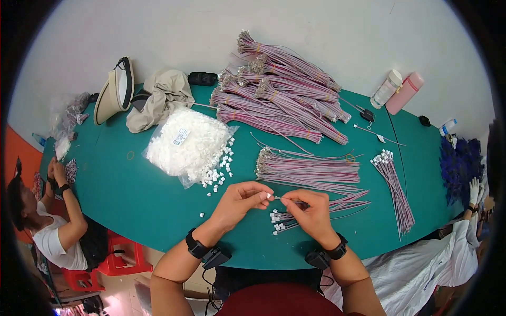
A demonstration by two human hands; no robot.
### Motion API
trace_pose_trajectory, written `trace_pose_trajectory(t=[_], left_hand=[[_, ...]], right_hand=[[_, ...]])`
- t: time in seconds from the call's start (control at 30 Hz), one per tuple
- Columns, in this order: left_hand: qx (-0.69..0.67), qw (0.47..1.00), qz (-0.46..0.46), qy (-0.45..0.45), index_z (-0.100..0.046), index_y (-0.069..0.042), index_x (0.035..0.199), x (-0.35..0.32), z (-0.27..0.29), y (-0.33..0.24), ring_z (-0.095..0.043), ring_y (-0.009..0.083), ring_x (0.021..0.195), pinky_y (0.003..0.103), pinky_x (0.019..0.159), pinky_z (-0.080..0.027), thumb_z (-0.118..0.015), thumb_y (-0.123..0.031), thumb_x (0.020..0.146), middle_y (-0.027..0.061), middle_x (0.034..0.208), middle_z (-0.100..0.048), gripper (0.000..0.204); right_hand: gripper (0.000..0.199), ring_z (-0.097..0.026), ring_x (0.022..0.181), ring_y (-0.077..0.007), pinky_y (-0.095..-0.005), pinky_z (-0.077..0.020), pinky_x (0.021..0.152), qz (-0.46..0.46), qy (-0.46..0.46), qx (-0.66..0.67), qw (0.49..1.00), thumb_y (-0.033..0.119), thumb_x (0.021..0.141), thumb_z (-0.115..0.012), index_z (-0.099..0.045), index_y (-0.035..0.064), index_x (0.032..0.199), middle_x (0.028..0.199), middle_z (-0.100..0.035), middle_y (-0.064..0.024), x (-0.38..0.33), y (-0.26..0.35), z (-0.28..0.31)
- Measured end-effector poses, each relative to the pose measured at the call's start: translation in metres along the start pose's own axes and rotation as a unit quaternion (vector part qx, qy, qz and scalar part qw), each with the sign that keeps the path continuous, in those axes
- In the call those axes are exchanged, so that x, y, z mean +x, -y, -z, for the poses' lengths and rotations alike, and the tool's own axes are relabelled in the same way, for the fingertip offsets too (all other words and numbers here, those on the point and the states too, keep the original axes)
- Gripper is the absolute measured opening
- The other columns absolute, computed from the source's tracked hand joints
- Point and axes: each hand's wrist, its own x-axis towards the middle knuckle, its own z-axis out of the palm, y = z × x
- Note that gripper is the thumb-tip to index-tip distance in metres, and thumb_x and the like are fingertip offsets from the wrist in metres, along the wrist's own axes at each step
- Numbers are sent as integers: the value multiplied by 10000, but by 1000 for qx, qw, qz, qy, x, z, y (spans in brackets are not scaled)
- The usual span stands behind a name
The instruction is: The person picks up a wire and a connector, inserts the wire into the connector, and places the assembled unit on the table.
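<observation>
Co-worker in a white shirt sits far left of the clear plastic bag of white connectors, holding something too small to make out. The bag's contents blur into one pale mass; loose white connectors spill along its right side. Right of and below the bag, the left hand pinches a tiny white plastic connector between thumb and forefinger, which partly cover it. Just beside it, the right hand pinches a thin wire; whether its tip is inside the connector cannot be told. This hand hides the middle of some white-tipped grey-and-pink wires under it. Further up, right of the bag, stacked grey-and-pink wire bundles overlap, concealing the lower ones. Far right of the bag, a dark blue-purple heap is hard to identify, and another person's white-gloved hand shows near the dark rim, the body partly cut off.
</observation>
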Motion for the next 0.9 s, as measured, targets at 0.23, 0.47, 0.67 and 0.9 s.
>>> trace_pose_trajectory(t=[0.23, 0.47, 0.67, 0.9], left_hand=[[58, 998, -16, 1, -673, 14, 1069, -1, 3, -13, -630, 102, 786, 222, 724, -509, -645, -89, 934, 58, 889, -689, 172], [116, 993, -33, 12, -663, 10, 1034, -7, -5, -31, -621, 99, 772, 224, 721, -504, -636, -91, 939, 43, 867, -680, 141], [60, 997, -56, -10, -651, 8, 1058, 0, -16, -8, -630, 104, 787, 230, 732, -513, -637, -97, 942, 54, 896, -686, 157], [-21, 997, -70, -9, -647, 6, 1074, 10, -14, 13, -645, 114, 817, 242, 767, -528, -650, -94, 935, 79, 933, -697, 170]], right_hand=[[68, -576, 587, -53, -205, -416, 509, 19, -4, -8, 1000, 14, 820, -727, -714, -16, 880, 702, -677, -45, 2, 0, 2], [57, -573, 574, -60, -204, -413, 509, 37, -28, -26, 999, 10, 827, -722, -705, -25, 869, 676, -663, -45, -4, 5, 4], [49, -578, 571, -67, -207, -419, 509, 40, -50, 12, 998, 0, 834, -714, -700, -29, 871, 687, -665, -49, -1, 6, 5], [49, -581, 581, -75, -213, -434, 508, 41, -41, -5, 998, -17, 834, -705, -696, -31, 880, 737, -679, -67, -1, 2, 5]])
